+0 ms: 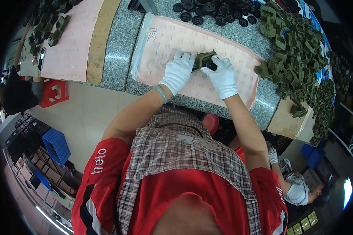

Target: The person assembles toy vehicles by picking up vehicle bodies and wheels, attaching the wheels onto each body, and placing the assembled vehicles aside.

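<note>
white-gloved left hand (177,71) and right hand (222,76) meet over pink sheet (164,43) on granite table (117,43), fingers of both closed on olive-green plastic part (202,59); right also pinches black round disc (211,64) against it. risk, as judged: thick gloves dull grip, disc could slip, roll off table edge toward floor.

Factory workbench, green plastic parts (298,58) heaped

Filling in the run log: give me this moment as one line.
left hand: holds olive-green part | right hand: presses black disc onto it | under: pink sheet | right: green parts pile
</note>
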Available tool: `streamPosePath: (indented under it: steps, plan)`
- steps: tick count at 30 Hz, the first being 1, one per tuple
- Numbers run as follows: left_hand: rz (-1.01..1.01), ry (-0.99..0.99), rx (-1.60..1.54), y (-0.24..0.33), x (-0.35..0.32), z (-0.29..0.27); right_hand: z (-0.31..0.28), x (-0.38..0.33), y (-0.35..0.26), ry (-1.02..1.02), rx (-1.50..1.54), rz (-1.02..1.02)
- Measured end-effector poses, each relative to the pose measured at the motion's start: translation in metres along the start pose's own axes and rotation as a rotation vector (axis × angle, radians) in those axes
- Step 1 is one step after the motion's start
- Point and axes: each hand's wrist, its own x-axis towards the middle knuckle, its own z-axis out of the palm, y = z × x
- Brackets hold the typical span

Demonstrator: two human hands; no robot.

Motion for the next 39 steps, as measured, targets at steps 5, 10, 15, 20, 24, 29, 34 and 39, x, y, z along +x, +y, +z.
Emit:
streamPosePath:
  steps: [5,10,15,20,24,29,34,39]
  plan:
    - [0.011,-0.003,0.0,-0.004,0.002,0.001,-0.011,-0.001,-0.011,0.037,0.003,0.075]
    - [0.162,-0.08,0.096,-0.018,0.011,0.001,-0.03,0.038,-0.019,0.254,0.209,-0.115]
    - [0.105,-0.301,-0.04,-0.016,0.019,0.009,0.019,0.067,-0.018,0.176,-0.158,-0.652]
    - [0.255,-0.027,-0.201,-0.014,0.026,0.001,0.021,0.058,-0.007,0.205,-0.23,-0.341]
    - [0.099,-0.31,-0.19,-0.021,0.02,0.003,0.03,0.059,-0.018,0.375,-0.243,-0.113]
    - [0.18,-0.315,-0.254,-0.008,0.028,-0.003,0.029,0.052,-0.017,0.384,-0.19,0.295]
    - [0.252,-0.322,-0.139,-0.006,0.033,-0.007,0.022,0.052,-0.008,0.264,-0.259,-0.09]
    - [0.174,-0.409,-0.091,-0.012,0.032,-0.002,0.005,0.06,-0.012,0.082,-0.24,-0.556]
